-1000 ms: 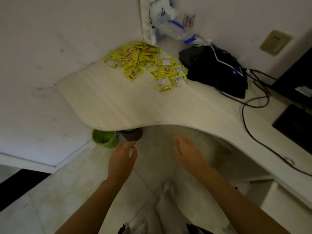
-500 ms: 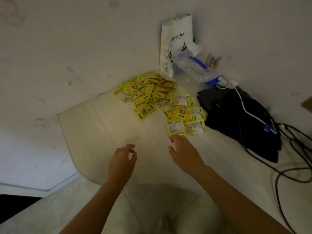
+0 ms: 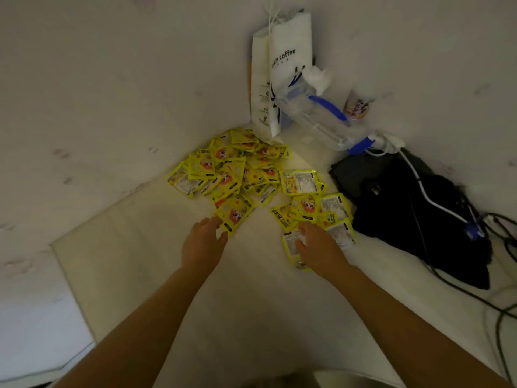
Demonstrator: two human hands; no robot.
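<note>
Room: corner of two pale, scuffed walls (image 3: 112, 93), dim light.
Desk (image 3: 251, 317): pale wood-grain top, matte, running into the corner; curved edge at lower left.
Black bag (image 3: 405, 219): soft dark fabric, slumped against the right wall.
Paper bag (image 3: 285, 79): white, stiff, upright in the corner, printed "coffee".
Jug (image 3: 321, 119): clear plastic with a blue handle and cap, lying tilted between the paper bag and the black bag.
Cords (image 3: 503, 317): thin black loops at the desk's right edge; one white lead crosses the black bag.
Cup (image 3: 358, 105): small, printed, behind the jug.
Packets (image 3: 240, 175): flat, glossy yellow foil squares, overlapping in a loose heap in the desk corner, spilling toward the black bag.
Left hand (image 3: 202, 242): fingers loosely curved at the corner of the front packet (image 3: 235, 214), touching it; cannot tell whether it pinches.
Right hand (image 3: 319, 247): palm down, fingers straight and spread, resting on the nearest packets beside the black bag, nothing gripped.
Change, left: half a second ago it hung over bare desk short of the heap; now it is at the front packet.
Change, right: then only its fingertips met the near packets; now the hand covers them.
Change, packets: heap lies as before.
</note>
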